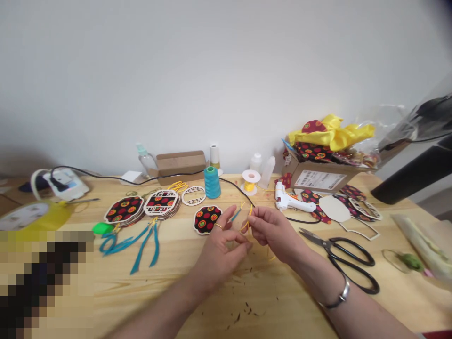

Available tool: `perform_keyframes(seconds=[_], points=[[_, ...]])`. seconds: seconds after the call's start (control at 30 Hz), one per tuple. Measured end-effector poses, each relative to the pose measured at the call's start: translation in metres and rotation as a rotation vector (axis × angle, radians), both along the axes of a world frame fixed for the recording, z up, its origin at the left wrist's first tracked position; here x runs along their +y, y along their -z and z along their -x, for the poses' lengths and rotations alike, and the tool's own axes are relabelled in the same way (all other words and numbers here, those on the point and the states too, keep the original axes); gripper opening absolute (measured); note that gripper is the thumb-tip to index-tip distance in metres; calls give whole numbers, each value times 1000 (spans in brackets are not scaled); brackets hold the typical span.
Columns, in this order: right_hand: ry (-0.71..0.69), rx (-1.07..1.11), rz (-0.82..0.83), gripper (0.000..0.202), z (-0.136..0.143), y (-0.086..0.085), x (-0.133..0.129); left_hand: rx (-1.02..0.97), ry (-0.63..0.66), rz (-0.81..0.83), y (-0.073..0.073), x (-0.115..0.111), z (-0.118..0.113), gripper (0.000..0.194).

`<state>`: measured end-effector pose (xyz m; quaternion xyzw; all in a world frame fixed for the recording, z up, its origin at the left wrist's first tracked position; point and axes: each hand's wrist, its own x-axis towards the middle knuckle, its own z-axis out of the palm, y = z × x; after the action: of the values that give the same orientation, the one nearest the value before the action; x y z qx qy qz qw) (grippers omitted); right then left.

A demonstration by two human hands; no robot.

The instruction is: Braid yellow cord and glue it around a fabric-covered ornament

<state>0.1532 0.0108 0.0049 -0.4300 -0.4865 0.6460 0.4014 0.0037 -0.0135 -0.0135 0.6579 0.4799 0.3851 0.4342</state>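
Note:
My right hand (pixel 270 230) pinches a thin yellow cord (pixel 251 210) between thumb and fingertips, with strands hanging below it. Close beside it, my left hand (pixel 222 247) has its index finger raised while the thumb and another finger come together at the cord; the exact contact is partly hidden. Behind my left fingers lies a short teal strand (pixel 235 215) with a yellow end. A patterned fabric panel (pixel 205 220), dark with red flowers, lies on the table (pixel 169 292) just left of my left hand.
Left are stacked patterned panels (pixel 124 210) and lattice-framed ones (pixel 161 202) with teal tassels (pixel 144 245). A teal thread cone (pixel 212 182) and yellow cord spool (pixel 250 181) stand behind. Right are a glue gun (pixel 291 200), black-handled scissors (pixel 339 254) and a filled cardboard box (pixel 318 179).

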Motion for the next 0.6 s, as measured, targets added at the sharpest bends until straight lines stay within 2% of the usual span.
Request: perform_keyframes(seconds=[0.1, 0.3, 0.43, 0.6], points=[[-46, 60, 36, 22, 0, -1, -1, -63, 37, 18, -4, 0, 2, 11], [8, -166, -66, 19, 3, -3, -1, -430, 8, 168, -12, 1, 3, 10], [-8, -276, -183, 15, 3, 0, 0, -367, 45, 285, -13, 3, 1, 22], [-21, -348, -223, 15, 1, 2, 1, -223, 56, 272, -15, 6, 5, 19]])
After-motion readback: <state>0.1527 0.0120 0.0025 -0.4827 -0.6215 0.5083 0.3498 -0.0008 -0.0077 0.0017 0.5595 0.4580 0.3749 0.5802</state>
